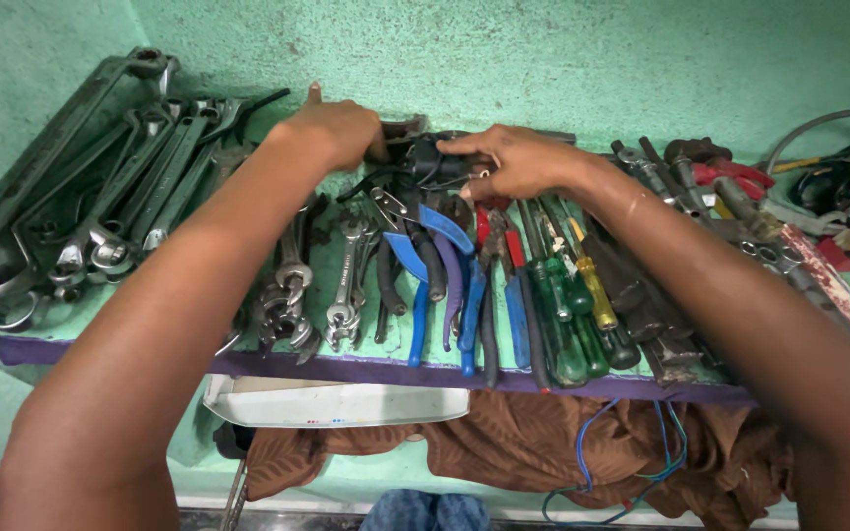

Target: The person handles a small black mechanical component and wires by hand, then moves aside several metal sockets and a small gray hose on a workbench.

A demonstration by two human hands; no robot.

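Both hands' grip on dark tool [415,147], pliers [435,265], screwdrivers [573,315] crowding

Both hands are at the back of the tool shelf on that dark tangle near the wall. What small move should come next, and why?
Probably lift the dark tool slightly toward the person, clear of the pliers. The left hand rests on its rusty end and the right hand covers its other side; black cable loops around it, so a straight pull might snag.

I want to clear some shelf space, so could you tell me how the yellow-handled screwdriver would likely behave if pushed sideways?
The yellow-handled screwdriver looks rigid, so it should slide as one piece. Its rounded handle might roll, though the green-handled screwdrivers lying close beside it would probably stop it.
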